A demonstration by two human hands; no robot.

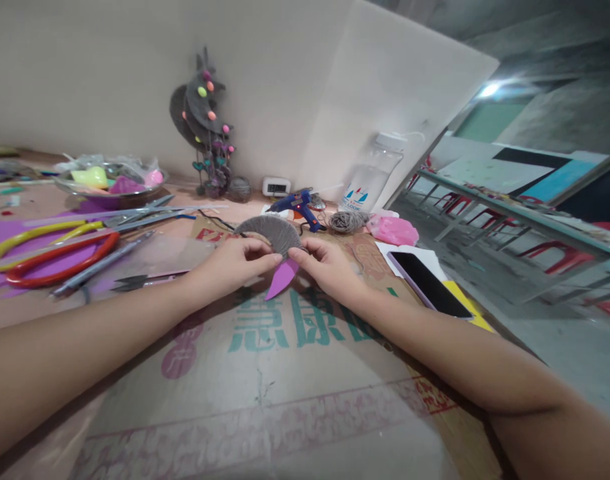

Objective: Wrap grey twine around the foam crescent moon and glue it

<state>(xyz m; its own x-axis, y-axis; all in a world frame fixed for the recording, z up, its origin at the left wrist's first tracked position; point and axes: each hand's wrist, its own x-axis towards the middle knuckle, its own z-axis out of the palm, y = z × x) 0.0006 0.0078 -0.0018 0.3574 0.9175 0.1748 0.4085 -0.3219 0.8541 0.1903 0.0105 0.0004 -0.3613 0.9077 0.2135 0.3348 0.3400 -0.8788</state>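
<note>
Both of my hands hold a crescent-shaped piece (273,233) over the cardboard sheet (285,373). Grey yarn covers most of the crescent, and its bare purple tip (282,279) points down toward me. My left hand (235,263) pinches the wrapped part from the left. My right hand (325,263) pinches it from the right, fingers closed at the edge of the yarn. A thin dark strand runs from the crescent back toward the left.
Red and yellow scissors (59,257) and metal rods lie at left beside a glass bowl (109,180) of coloured bits. Behind stand a finished grey ornament (205,127), a blue glue gun (299,205), a yarn ball (345,221), a water bottle (372,173) and a phone (427,283).
</note>
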